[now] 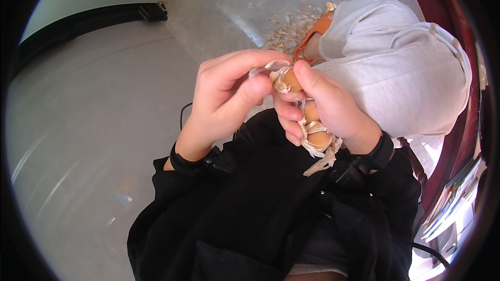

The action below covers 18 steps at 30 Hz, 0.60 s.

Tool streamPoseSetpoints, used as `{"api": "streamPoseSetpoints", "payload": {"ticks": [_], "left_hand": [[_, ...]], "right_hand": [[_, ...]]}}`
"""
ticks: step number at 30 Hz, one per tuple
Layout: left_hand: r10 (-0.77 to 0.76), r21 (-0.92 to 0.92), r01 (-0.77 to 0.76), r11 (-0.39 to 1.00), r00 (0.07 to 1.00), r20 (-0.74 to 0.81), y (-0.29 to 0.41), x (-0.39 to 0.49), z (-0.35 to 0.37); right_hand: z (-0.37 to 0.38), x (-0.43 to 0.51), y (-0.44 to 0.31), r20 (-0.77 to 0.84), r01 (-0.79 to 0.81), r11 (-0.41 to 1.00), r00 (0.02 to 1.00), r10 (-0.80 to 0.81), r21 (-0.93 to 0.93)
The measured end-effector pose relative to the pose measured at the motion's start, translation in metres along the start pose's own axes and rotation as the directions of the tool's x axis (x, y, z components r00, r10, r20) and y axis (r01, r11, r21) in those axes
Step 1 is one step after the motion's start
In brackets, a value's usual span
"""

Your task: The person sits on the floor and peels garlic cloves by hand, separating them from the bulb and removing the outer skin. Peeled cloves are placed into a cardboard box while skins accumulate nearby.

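Note:
My left hand (218,93) pinches a thin, papery garlic skin (262,70) between thumb and forefinger. That skin sits against a garlic clove (291,81) with a tan inner layer and some loose husk. My right hand (334,109) has its thumb on this clove and its fingers curled beneath. Below it, the same hand holds part of a garlic bulb (318,139), whose tan cloves show through torn dry husk. A strip of husk (322,164) hangs from the bulb towards my black top. My right fingers partly hide the bulb.
Many peeled garlic skins (283,33) lie scattered on the grey floor (97,97). Close by are an orange shoe (322,25) and a leg in light trousers (394,82). Dark red wooden furniture (455,164) stands at the right, near stacked books or papers (449,207).

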<state>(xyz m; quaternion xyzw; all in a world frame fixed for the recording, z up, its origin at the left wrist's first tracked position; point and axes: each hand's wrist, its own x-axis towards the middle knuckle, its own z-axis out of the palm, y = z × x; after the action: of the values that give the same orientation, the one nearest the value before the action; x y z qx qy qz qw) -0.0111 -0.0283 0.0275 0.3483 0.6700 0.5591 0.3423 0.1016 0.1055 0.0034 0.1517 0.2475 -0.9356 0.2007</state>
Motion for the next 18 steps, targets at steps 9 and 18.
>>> {"api": "streamPoseSetpoints", "payload": {"ticks": [9, 18], "left_hand": [[0.097, 0.208, -0.091, 0.974, 0.995, -0.022, 0.005, -0.003, 0.0], [0.002, -0.018, -0.005, 1.0, 0.984, -0.18, -0.001, -0.008, 0.014]], "right_hand": [[0.0, 0.0, 0.001, 0.043, 0.032, 0.996, 0.999, -0.029, -0.083], [-0.004, 0.001, 0.003, 0.134, 0.102, 0.989, 0.987, -0.088, -0.103]]}}
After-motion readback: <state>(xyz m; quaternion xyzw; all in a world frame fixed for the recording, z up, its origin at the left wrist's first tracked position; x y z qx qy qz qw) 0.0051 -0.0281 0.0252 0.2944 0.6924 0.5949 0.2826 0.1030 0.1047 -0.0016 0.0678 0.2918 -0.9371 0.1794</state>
